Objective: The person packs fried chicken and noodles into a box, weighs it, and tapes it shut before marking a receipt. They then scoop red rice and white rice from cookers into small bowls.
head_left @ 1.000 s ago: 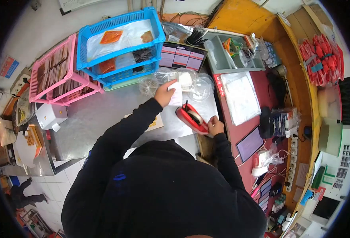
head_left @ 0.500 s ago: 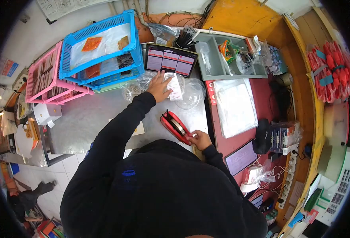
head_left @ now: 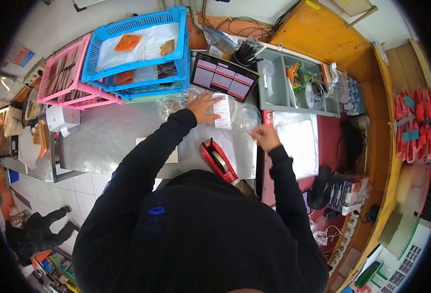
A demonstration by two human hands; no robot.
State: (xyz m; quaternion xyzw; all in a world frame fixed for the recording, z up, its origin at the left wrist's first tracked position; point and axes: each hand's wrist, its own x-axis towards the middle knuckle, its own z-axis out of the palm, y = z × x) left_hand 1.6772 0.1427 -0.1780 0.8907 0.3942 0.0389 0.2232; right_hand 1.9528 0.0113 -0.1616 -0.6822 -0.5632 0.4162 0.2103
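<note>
the left hand [head_left: 203, 109], grip spread apart, touches the slip [head_left: 222, 111]; the right hand's [head_left: 266, 137] grip is together, near the tape dispenser [head_left: 218, 160] by the table's [head_left: 108, 142] front edge.

To your left, a blue basket [head_left: 182, 39] stands beside a pink basket [head_left: 82, 61]. Ahead of you, a tablet [head_left: 224, 78] sits between the blue basket and a grey divided tray [head_left: 298, 110]; red packets [head_left: 414, 129] are at your far right.
</note>
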